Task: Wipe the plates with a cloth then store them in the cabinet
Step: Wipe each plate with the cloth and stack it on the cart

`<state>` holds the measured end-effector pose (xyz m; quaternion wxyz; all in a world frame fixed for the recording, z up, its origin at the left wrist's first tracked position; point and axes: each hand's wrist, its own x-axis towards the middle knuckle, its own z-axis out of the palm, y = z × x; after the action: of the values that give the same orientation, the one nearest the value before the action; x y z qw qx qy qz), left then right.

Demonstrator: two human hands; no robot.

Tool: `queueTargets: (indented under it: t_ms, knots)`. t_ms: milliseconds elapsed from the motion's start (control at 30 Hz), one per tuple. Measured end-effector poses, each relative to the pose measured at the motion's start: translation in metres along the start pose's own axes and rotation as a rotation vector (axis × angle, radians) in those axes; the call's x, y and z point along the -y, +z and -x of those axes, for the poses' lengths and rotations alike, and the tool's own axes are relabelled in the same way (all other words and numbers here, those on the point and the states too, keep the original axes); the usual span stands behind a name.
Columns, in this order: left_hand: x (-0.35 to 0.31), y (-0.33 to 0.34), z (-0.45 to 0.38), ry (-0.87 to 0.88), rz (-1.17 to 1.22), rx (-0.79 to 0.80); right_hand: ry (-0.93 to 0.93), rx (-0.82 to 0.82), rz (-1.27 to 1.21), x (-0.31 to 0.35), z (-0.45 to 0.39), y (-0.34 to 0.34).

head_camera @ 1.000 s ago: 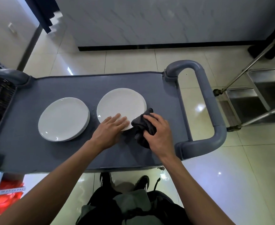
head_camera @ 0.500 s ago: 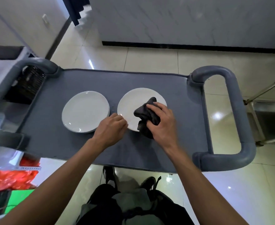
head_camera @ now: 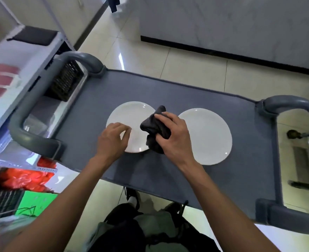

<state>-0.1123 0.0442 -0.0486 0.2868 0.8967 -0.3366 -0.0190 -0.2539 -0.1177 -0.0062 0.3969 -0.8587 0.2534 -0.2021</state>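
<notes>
The left plate (head_camera: 130, 127) sits close to the near edge of the grey cart top (head_camera: 168, 91), so a hard sideways rub from the dark cloth (head_camera: 154, 131) could skate it toward that edge or knock it into the right plate (head_camera: 207, 136) just beside it, especially since the left hand (head_camera: 111, 140) only rests loosely curled fingertips on its near rim, gripping nothing. The right hand (head_camera: 173, 137) is closed around the bunched cloth, pressing it onto the left plate's right side. Both plates are plain, glossy white, round and shallow, lying flat side by side mid-cart.
</notes>
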Motion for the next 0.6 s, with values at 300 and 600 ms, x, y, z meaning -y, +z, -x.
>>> queueTargets:
  t_ms: [300,600]
  knots:
    - [0.072,-0.016,-0.034,-0.302,0.145,0.063,-0.014,0.036,-0.057,0.045,-0.05,0.083]
    - [0.093,-0.008,-0.05,-0.38,0.218,0.201,0.116,0.086,-0.038,0.024,-0.046,0.119]
